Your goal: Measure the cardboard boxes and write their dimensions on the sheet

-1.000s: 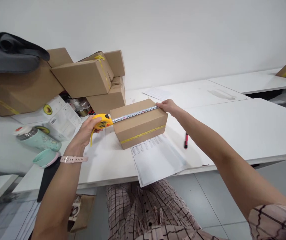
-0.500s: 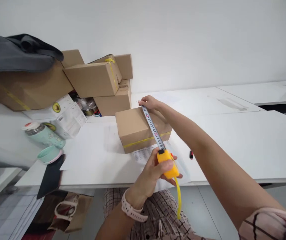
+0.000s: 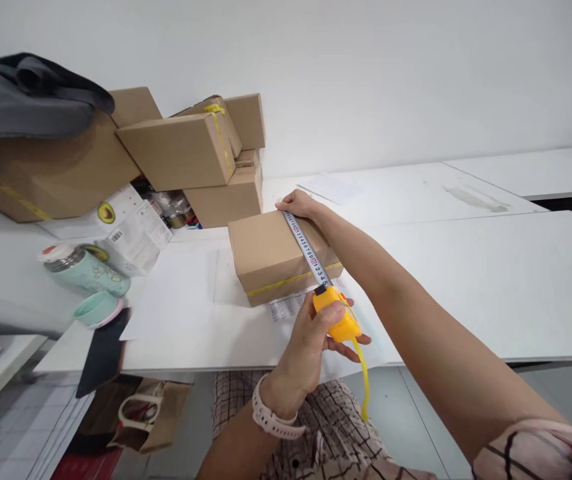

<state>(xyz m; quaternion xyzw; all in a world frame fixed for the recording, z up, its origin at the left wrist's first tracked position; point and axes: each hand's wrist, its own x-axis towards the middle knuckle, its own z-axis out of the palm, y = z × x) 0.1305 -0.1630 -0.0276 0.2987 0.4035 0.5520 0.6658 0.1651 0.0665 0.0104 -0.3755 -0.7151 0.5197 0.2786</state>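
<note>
A closed cardboard box (image 3: 266,250) with a yellow strip along its near side sits on the white table. My left hand (image 3: 311,337) grips a yellow tape measure (image 3: 339,313) in front of the box, and its yellow wrist strap dangles below. The pulled-out metal blade (image 3: 306,247) crosses the box top from near to far. At the far edge of the box, my right hand (image 3: 299,203) pinches the end of the blade; the tip itself is hidden by the fingers. A printed sheet (image 3: 286,308) lies partly under the box.
Stacked cardboard boxes (image 3: 176,153) stand at the back left, beside a large box carrying a dark grey bag (image 3: 31,100). Nearer are a mint thermos (image 3: 86,270), a mint cup (image 3: 99,309) and a dark flat object (image 3: 103,350) overhanging the table edge. White paper (image 3: 166,293) lies left.
My left hand has brought the tape measure's case slightly closer to the box, so a little less blade shows. My right hand keeps its pinch at the far edge. The view has shifted slightly.
</note>
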